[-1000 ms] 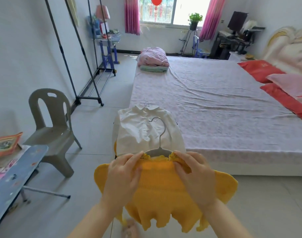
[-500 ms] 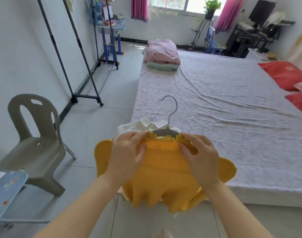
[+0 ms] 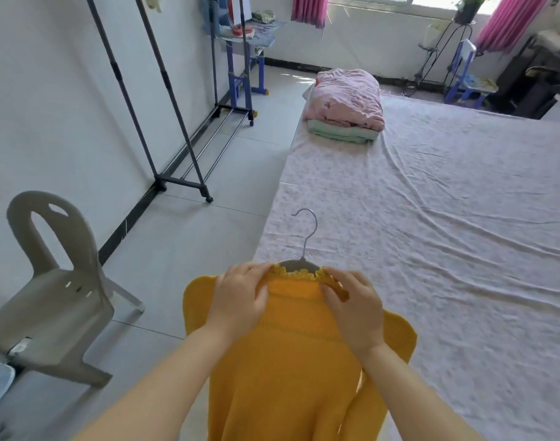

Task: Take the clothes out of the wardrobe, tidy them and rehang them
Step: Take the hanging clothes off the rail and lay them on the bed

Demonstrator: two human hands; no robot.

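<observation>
Neckline of yellow knitted top (image 3: 291,361) pinched either side of metal hanger (image 3: 297,265) by left hand (image 3: 240,297) and right hand (image 3: 355,310), lifted higher at near corner of bed (image 3: 431,218), white shirt seen earlier now hidden, seemingly ready for rehanging.

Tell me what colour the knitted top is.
The knitted top is mustard yellow, clearest in the head view.

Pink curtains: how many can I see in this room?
2. One pink curtain hangs at the top centre of the view; the second curtain hangs at the top right, beside the potted plant. The frame cuts off their tops, so others may be out of view.
</observation>
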